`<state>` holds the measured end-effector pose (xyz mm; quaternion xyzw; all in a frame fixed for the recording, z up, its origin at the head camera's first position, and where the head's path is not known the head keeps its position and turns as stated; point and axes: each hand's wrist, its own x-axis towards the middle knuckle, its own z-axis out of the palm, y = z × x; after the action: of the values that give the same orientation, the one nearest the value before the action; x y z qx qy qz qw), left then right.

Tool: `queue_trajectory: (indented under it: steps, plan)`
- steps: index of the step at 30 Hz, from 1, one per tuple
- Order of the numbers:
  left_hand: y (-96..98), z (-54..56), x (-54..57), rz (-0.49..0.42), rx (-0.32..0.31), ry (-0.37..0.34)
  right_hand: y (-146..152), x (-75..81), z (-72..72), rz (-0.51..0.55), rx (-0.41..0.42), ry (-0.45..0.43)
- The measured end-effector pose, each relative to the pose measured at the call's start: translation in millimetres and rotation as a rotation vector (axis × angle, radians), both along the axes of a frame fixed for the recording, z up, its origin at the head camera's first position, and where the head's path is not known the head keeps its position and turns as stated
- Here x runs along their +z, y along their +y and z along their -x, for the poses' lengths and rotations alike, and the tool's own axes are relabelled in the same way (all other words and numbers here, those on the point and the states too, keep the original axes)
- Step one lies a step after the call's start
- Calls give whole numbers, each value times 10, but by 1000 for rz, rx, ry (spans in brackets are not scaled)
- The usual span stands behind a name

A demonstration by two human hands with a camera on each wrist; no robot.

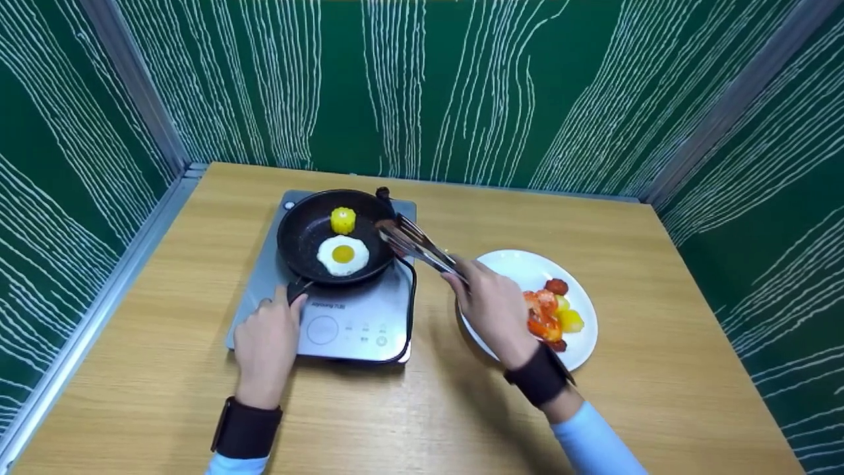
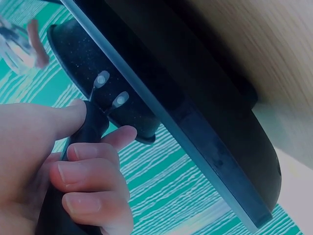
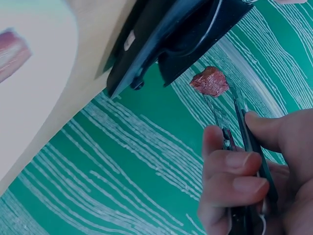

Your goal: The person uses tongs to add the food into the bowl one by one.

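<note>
Your left hand (image 1: 267, 343) has its fingers (image 2: 90, 171) curled round the pan handle (image 2: 80, 147), left of centre. The pan (image 1: 335, 235) sits on the cooker (image 1: 343, 316) with an egg (image 1: 343, 254) and corn (image 1: 343, 220). Your right hand (image 1: 491, 310) squeezes tongs (image 1: 415, 245) on a meat piece (image 3: 210, 81) at the pan's right rim. The plate (image 1: 521, 267) lies lower right on the surface (image 1: 422, 409).

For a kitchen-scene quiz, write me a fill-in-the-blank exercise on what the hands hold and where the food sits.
1. The left hand grips the pan's ____.
2. The right hand holds the tongs, which pinch a piece of ____.
3. In the pan, beside the fried egg, sits a yellow piece of ____.
4. The pan stands on the induction cooker; the rest of the food lies on a white ____.

Missing words: handle; meat; corn; plate
</note>
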<state>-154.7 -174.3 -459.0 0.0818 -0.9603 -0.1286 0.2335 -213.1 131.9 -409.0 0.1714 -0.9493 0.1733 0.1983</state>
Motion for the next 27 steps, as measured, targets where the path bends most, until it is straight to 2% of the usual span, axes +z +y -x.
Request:
queue_trajectory:
  steps: [9, 15, 27]
  plan:
    - [4, 3, -12, 26, 8, 25, -365, -16, 232, -18, 6, 16]
    - [2, 1, -3, 12, 10, 1, -534, -36, 337, -74, -6, 3]
    - [-5, 6, 14, 9, 9, -35, -693, -48, 427, -188, -29, -80]
